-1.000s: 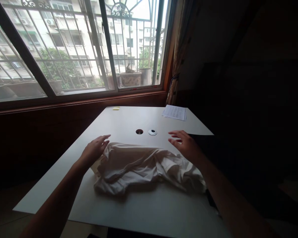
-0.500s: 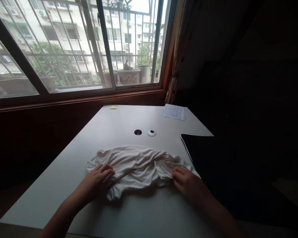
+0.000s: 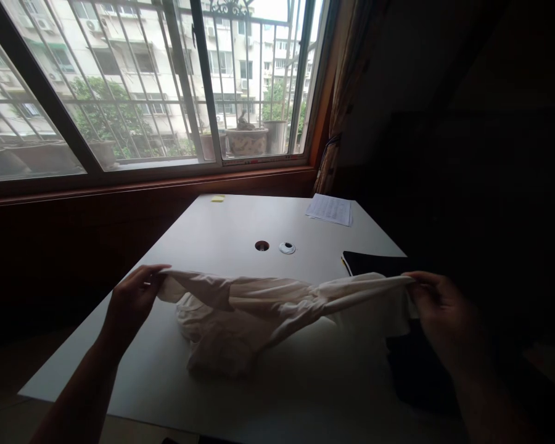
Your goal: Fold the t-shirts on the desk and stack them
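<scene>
A crumpled white garment, perhaps a shirt (image 3: 268,302), is stretched sideways between my two hands over the white table (image 3: 240,401). My left hand (image 3: 136,293) pinches one end of it, thumb and fingers closed on the cloth. On the other side my right hand (image 3: 437,302) grips the opposite end. The upper edge is pulled fairly taut and raised, while a bunched part hangs or rests at the left middle, near the tabletop. Folds hide the garment's full shape.
Toward the back of the table are a round hole (image 3: 261,246), a white round cover (image 3: 287,248), paper sheets (image 3: 330,209) and a yellow sticky note (image 3: 217,198). A black flat item (image 3: 374,262) lies at the right edge. A barred window (image 3: 254,80) is behind.
Both hands have risen and spread apart, lifting and stretching the white garment that lay bunched on the table. The view has shifted slightly.
</scene>
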Demonstrator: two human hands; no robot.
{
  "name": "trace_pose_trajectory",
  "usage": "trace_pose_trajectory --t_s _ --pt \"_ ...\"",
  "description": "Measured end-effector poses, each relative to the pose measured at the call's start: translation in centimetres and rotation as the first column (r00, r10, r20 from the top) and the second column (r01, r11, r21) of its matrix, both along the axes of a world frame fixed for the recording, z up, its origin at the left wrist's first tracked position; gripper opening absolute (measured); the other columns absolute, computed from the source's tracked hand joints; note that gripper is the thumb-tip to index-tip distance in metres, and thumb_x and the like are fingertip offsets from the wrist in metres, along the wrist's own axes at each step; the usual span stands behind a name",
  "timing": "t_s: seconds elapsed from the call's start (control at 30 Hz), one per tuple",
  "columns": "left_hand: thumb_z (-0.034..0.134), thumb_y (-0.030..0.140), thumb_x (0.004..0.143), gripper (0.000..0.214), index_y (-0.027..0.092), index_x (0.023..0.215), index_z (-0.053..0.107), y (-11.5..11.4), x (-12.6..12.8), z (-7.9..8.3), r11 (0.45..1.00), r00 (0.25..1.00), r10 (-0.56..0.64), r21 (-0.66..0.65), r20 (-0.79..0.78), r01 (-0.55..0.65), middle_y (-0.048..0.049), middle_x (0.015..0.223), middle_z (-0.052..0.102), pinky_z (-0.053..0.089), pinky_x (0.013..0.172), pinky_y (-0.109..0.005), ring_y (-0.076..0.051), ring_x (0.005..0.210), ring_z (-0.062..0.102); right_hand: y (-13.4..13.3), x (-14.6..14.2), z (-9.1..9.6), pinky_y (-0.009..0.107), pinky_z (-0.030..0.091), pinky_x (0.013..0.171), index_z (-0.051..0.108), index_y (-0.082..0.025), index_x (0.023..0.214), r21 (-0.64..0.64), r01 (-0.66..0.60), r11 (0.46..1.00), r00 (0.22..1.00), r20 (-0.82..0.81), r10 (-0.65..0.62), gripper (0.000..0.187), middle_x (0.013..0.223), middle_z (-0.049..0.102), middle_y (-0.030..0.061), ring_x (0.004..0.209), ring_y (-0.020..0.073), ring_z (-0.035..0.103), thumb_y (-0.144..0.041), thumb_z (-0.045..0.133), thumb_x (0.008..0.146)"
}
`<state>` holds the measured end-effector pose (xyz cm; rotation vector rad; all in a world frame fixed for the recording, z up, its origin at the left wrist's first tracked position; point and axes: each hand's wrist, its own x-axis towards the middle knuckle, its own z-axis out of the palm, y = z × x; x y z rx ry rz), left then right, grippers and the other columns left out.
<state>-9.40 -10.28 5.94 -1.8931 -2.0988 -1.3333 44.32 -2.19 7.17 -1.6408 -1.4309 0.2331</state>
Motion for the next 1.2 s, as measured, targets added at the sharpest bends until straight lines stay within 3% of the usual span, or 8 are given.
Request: trace_pose_trajectory --t_s 0.27,0.43,0.53,0.6,0.73,0.8,1.0,1.2 --pt "0.06 0.039 0.093 0.027 0.019 0.103 0.076 6.2 -0.6 5.3 0.982 0.995 0.066 0.179 -0.08 -0.051 -0.006 0.1 0.075 0.054 0.076 -0.029 -0.019 0.086 0.067 0.3 1.4 0.1 0.047 0.051 0.082 0.066 -0.029 0.11 -0.029 0.016 0.999 0.999 0.037 -0.015 0.034 0.115 0.07 0.0124 0.105 0.0374 0.065 -0.054 0.051 0.091" --pt "0.065 0.041 0.089 0.034 0.017 0.11 0.074 12.8 -0.4 5.5 0.988 0.954 -0.082 0.15 0.287 0.04 -0.0058 0.093 0.075 0.06 0.08 -0.035 -0.02 0.083 0.071 -0.6 1.0 -0.9 0.044 0.051 0.086 0.069 -0.026 0.104 -0.068 -0.199 0.978 0.98 -0.006 0.199 0.035 0.11 0.072 0.0112 0.104 0.0341 0.066 -0.056 0.059 0.087" --pt "0.067 0.039 0.089 0.044 0.018 0.127 0.066 15.6 0.7 4.1 0.95 0.862 -0.299 0.21 0.409 0.229 -0.011 0.12 0.072 0.058 0.095 -0.043 -0.025 0.106 0.072 -1.5 0.2 -1.1 0.036 0.053 0.075 0.071 -0.024 0.098 -0.2 -0.429 0.881 0.903 -0.09 0.419 0.036 0.095 0.074 0.0077 0.088 0.0276 0.068 -0.057 0.063 0.086" --pt "0.068 0.038 0.09 0.049 0.021 0.135 0.061 16.0 1.6 2.9 0.925 0.855 -0.375 0.204 0.357 0.321 -0.0132 0.138 0.063 0.054 0.103 -0.046 -0.028 0.124 0.064 -2.0 -0.4 -0.8 0.032 0.052 0.069 0.072 -0.022 0.093 -0.339 -0.592 0.731 0.801 -0.146 0.581 0.037 0.086 0.073 0.0053 0.079 0.024 0.067 -0.058 0.062 0.088" --pt "0.061 0.039 0.096 0.031 0.022 0.121 0.069 13.6 3.4 0.0 0.877 0.867 -0.481 0.07 0.133 0.476 -0.0132 0.136 0.062 0.058 0.098 -0.044 -0.028 0.125 0.062 -2.4 -1.6 0.3 0.032 0.055 0.074 0.073 -0.021 0.099 -0.541 -0.765 0.35 0.561 -0.293 0.774 0.037 0.084 0.075 0.0039 0.078 0.0221 0.069 -0.056 0.062 0.091" --pt "0.057 0.035 0.1 0.027 0.023 0.119 0.071 11.1 4.2 -1.5 0.815 0.816 -0.578 -0.038 0.03 0.578 -0.0107 0.123 0.069 0.058 0.097 -0.042 -0.024 0.114 0.067 -1.9 -2.4 0.6 0.033 0.055 0.074 0.072 -0.02 0.104 -0.542 -0.791 0.284 0.512 -0.332 0.792 0.039 0.081 0.074 0.0035 0.075 0.0212 0.07 -0.055 0.059 0.093" --pt "0.068 0.039 0.095 0.047 0.033 0.14 0.058 1.8 7.0 -4.8 0.653 0.699 -0.714 -0.394 -0.034 0.647 -0.0088 0.137 0.061 0.055 0.102 -0.041 -0.025 0.123 0.06 2.5 -6.7 -1.2 0.034 0.052 0.084 0.072 -0.022 0.105 -0.465 -0.726 0.506 0.575 -0.008 0.818 0.034 0.103 0.073 0.0068 0.095 0.0228 0.067 -0.051 0.057 0.096" --pt "0.07 0.025 0.09 0.046 0.034 0.134 0.06 -3.1 8.1 -7.7 0.701 0.741 -0.654 -0.486 -0.149 0.522 -0.0068 0.124 0.065 0.055 0.097 -0.04 -0.025 0.113 0.06 6.2 -12.7 -5.0 0.04 0.047 0.101 0.073 -0.026 0.116 -0.537 -0.723 0.435 0.391 0.2 0.898 0.029 0.123 0.065 0.0081 0.113 0.0262 0.059 -0.037 0.067 0.09"
